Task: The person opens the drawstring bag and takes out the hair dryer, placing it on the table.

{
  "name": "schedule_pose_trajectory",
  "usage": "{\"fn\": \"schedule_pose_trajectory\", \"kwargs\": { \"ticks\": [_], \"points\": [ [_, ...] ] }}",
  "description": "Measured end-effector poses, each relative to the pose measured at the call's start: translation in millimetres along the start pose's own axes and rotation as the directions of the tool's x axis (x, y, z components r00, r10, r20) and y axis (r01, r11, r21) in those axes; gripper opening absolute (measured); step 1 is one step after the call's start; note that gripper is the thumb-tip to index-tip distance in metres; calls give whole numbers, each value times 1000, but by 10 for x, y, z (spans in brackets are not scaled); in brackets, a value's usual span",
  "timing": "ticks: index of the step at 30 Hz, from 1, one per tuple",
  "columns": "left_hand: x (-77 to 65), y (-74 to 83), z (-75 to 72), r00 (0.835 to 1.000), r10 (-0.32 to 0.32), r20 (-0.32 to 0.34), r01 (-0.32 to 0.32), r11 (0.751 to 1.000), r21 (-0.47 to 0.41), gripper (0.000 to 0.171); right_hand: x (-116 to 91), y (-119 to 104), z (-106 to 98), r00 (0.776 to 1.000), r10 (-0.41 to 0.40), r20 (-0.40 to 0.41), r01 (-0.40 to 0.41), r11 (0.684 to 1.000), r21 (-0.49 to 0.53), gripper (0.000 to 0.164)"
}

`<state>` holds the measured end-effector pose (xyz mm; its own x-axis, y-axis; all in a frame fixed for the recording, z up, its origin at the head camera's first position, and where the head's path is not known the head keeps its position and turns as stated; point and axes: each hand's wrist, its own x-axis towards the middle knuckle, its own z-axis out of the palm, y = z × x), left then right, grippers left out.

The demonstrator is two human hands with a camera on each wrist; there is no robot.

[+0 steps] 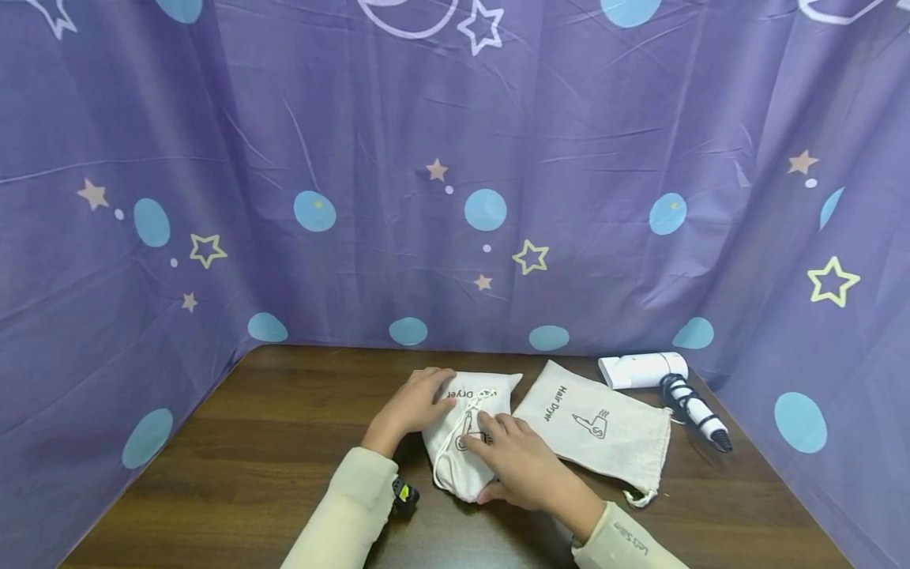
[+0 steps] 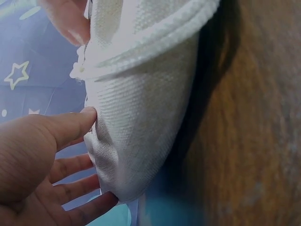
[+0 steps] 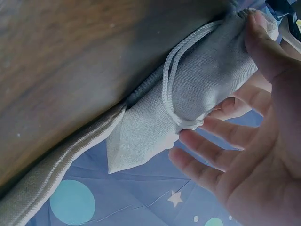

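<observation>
Left hand (image 1: pixel 418 403) and right hand (image 1: pixel 524 468) touch the bag (image 1: pixel 458 419) with spread fingers; its loose cord (image 3: pixel 167 89) (looped between the fingertips) could snag one.

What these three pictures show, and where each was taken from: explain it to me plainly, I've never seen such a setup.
There is no robot here, just a person's bare left hand and right hand. The wide picture comes from a camera worn on the head; the two close-ups come from cameras on the left and right wrists.

On the dark brown wooden table, both hands touch a cream cloth drawstring bag; its contents are hidden. To its right lies a second cream cloth bag printed "Hair Dryer". Beyond that is a white plastic appliance, probably a hair dryer, with black cord wound round its handle. Nothing is visibly lifted off the table.
</observation>
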<state>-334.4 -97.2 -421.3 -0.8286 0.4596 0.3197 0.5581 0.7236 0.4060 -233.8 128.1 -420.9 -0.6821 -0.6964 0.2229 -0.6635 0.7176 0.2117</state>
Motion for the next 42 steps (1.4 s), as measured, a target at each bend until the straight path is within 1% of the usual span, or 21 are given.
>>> {"fn": "schedule_pose_trajectory", "kwargs": {
  "ticks": [3,7,9,13,18,21,23,27,29,33,37,41,42],
  "points": [
    [-11,-1,-4,1000,-15,5,15,1000,-6,48,-3,-3,4,1000,-17,-24,17,1000,-15,83],
    [-26,-14,-7,999,-38,26,39,999,-25,48,-2,-2,5,997,-39,-67,39,999,0,76],
    [-26,-26,-8,999,-38,27,39,999,-38,47,2,3,-7,994,-47,-99,48,999,7,71],
    [-2,-63,-12,1000,-16,20,17,998,-58,44,23,22,-49,986,-46,-160,48,999,10,62],
    [43,-119,-35,999,31,9,-31,997,-78,40,60,43,-74,986,-25,-166,30,999,25,59],
    [43,-130,-103,999,47,2,-47,995,-92,36,95,61,-96,987,-12,-162,21,998,57,58],
    [38,-128,-162,999,44,-11,-45,994,-97,33,125,80,-125,987,-6,-162,19,997,81,56],
    [21,-89,-324,998,55,-41,-60,989,-132,25,200,135,-225,989,-6,-145,24,992,123,54],
    [6,-67,-412,996,71,-49,-78,984,-162,20,236,167,-276,991,-9,-132,28,989,143,53],
    [-33,-22,-575,993,114,-22,-116,961,-249,15,291,229,-356,995,0,-97,21,977,210,52],
    [-76,3,-692,987,157,25,-140,934,-329,20,342,288,-409,998,17,-69,4,959,284,50],
    [-115,26,-749,975,213,69,-173,910,-376,28,392,349,-440,997,24,-69,2,934,357,43],
    [-123,37,-756,970,228,82,-177,900,-399,30,405,366,-450,997,25,-70,4,924,383,42]
  ]
}}
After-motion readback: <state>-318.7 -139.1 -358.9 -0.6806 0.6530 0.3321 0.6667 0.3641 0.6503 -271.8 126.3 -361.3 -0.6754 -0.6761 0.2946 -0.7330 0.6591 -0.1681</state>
